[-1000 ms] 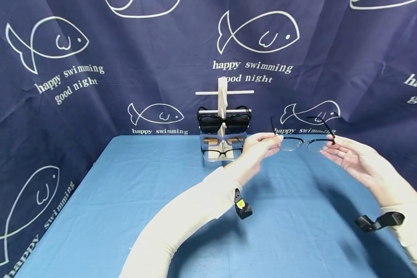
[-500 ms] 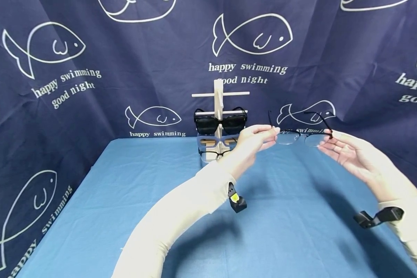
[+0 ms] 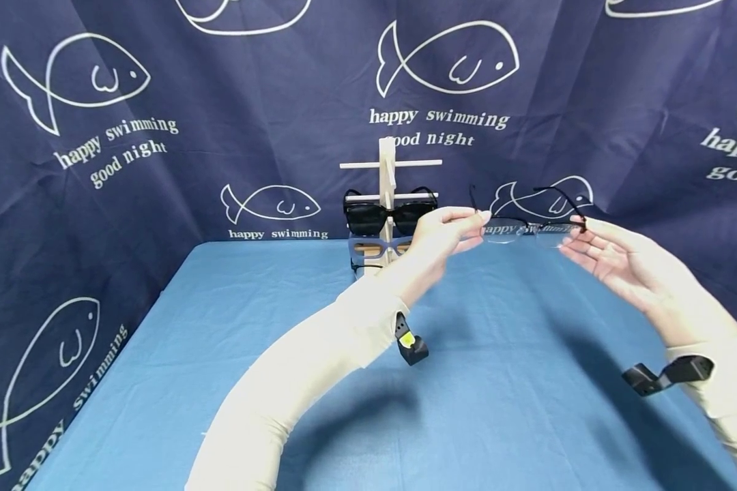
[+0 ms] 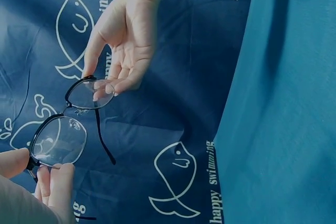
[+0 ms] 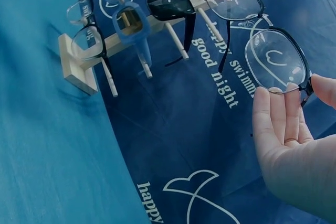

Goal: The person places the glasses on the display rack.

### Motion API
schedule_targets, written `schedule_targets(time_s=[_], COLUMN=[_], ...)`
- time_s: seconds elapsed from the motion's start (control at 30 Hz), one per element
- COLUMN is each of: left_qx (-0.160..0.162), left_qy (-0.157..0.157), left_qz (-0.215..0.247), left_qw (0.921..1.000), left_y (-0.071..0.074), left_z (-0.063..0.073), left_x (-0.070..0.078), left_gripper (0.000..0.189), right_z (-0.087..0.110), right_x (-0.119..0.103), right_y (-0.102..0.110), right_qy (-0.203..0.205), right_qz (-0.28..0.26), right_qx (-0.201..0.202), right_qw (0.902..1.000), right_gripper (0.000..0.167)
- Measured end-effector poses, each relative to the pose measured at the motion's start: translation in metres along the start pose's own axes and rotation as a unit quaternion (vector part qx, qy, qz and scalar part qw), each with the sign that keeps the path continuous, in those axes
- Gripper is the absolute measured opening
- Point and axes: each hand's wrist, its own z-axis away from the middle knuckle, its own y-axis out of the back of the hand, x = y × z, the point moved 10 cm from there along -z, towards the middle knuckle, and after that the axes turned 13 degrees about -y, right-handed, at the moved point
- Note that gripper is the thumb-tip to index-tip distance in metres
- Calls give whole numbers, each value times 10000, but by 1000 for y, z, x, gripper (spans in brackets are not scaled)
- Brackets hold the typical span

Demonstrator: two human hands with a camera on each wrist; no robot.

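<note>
A pair of eyeglasses with a black upper rim and clear lenses is held in the air, its temples unfolded and pointing away. My left hand pinches one end of the frame, my right hand the other. In the left wrist view the eyeglasses span between both hands, thumbs at the outer corners and fingers under the lenses. Left of them stands a wooden display rack. It carries black sunglasses, blue-framed glasses and, lowest, black-rimmed clear glasses, partly hidden by my left arm in the head view.
The rack's top bar is bare. A blue cloth covers the table, and a dark blue curtain printed with white fish hangs close behind it. Black straps with small devices sit on both wrists.
Both hands have raised the eyeglasses and shifted them slightly left. My left forearm now covers more of the lowest pair on the rack. The view has also moved a little.
</note>
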Motion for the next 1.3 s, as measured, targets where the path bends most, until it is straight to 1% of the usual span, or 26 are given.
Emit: schedule_targets(time_s=[0.17, 0.3, 0.53, 0.73, 0.83, 1.1, 1.2, 1.3], left_qx=[-22, -88, -123, -116, -112, -123, -163, -258], left_qy=[-84, -122, -182, -296, -336, -453, -491, -489], left_qz=[-14, -33, -97, -37, -45, -122, -188, -277], left_qw=[10000, 9999, 9997, 9995, 9994, 9988, 9985, 9981], left_y=[-1, -2, 3, 6, 9, 11, 12, 12], left_z=[-1, -1, -5, -6, -5, -8, -9, -10], left_x=[8, 15, 26, 36, 38, 44, 47, 50], left_gripper=[16, 22, 30, 29, 30, 27, 26, 27], right_z=[0, -1, -8, -15, -17, -22, -22, -23], right_x=[-3, -5, -11, -14, -13, -14, -14, -14], right_y=[0, -3, -10, -19, -21, -27, -29, -33], right_qy=[8, 0, 199, 198, 209, 113, 104, 61], right_qz=[-188, -281, -18, 51, 101, 143, 233, 226], right_qx=[173, 275, 698, 700, 745, 644, 684, 613], right_qw=[9997, 9992, 9974, 9973, 9970, 9978, 9973, 9978], right_gripper=[33, 31, 25, 26, 25, 24, 23, 23])
